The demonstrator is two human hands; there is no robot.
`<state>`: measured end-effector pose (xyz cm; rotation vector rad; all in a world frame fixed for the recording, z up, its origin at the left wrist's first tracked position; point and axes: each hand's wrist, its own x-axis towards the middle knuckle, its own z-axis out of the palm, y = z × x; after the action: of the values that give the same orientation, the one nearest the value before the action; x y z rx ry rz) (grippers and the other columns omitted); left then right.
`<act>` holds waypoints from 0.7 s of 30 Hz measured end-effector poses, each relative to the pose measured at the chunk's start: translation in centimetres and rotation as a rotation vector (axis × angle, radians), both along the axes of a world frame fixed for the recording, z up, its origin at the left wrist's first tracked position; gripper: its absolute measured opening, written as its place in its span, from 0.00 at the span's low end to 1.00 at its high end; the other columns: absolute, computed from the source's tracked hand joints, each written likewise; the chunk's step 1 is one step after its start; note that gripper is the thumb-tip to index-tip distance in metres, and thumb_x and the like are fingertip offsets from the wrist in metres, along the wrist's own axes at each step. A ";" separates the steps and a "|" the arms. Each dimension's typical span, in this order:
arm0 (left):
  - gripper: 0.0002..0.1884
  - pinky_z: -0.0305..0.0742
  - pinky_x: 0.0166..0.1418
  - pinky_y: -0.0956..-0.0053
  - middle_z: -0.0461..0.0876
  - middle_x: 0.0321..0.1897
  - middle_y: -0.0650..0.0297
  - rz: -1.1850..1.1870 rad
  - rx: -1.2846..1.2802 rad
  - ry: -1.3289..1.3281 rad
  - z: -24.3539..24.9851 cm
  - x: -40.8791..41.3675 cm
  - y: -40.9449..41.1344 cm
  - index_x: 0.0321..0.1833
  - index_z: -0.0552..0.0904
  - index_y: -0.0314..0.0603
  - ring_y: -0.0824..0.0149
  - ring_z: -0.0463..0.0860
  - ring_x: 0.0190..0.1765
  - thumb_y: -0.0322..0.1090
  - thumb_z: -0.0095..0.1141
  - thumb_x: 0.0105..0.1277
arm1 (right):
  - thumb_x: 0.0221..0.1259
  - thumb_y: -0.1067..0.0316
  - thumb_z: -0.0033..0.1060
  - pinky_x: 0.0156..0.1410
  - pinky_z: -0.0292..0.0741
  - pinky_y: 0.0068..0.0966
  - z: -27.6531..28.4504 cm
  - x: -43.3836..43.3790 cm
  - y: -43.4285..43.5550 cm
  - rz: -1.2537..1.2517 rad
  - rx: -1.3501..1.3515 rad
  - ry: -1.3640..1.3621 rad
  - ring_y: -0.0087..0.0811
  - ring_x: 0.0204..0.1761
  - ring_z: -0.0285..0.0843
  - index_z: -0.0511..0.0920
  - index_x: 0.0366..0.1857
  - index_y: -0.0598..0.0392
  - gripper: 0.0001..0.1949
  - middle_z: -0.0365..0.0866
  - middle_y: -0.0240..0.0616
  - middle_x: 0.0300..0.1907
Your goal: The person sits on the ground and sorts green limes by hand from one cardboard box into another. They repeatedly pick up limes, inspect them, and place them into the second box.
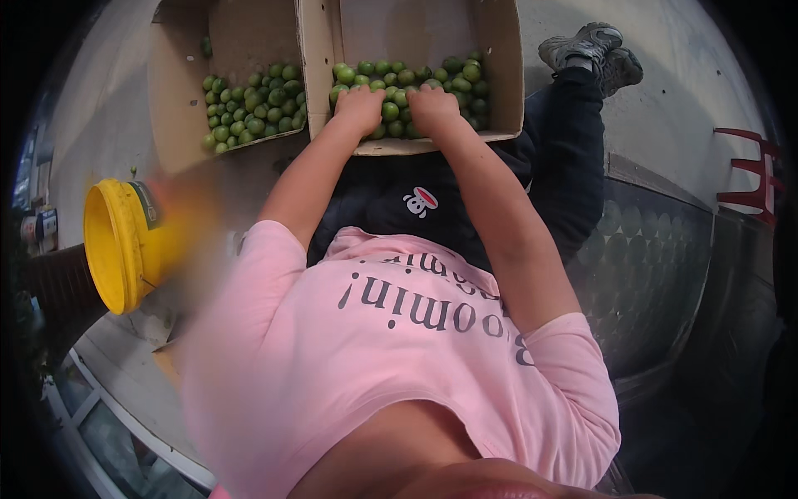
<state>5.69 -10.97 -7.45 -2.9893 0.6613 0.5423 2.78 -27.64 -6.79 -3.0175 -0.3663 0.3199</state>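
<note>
Both of my hands reach into the right-hand cardboard box (508, 75), down among many small round green fruits (390, 111). My left hand (360, 107) rests on the fruits near the box's left part. Toward the middle, my right hand (431, 106) lies with its fingers among the fruits. The fingertips of both hands are partly hidden, so a grip on any fruit cannot be told. A second cardboard box (174, 93) stands against the left side of the first and holds more green fruits (252, 106).
At the left lies a yellow plastic bucket (112, 249) on its side, partly blurred. My crossed leg and grey sneaker (583, 47) extend to the upper right. A red plastic stool (751, 168) is at the far right, beyond a dark mat with a round pattern (648, 268).
</note>
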 end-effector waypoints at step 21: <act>0.23 0.76 0.56 0.63 0.70 0.60 0.51 0.077 -0.900 -0.493 6.3 -0.3 1.1 0.67 0.68 0.43 0.52 0.76 0.59 0.30 0.52 0.69 | 0.61 0.54 0.54 0.56 0.75 0.41 0.2 -0.2 -1.6 -0.325 0.401 -0.107 0.45 0.54 0.77 0.81 0.44 0.52 0.15 0.81 0.45 0.49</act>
<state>5.44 -9.83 -1.18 -3.6966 0.9158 -0.6869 2.60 -29.20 -6.60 -2.6418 0.0540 0.0494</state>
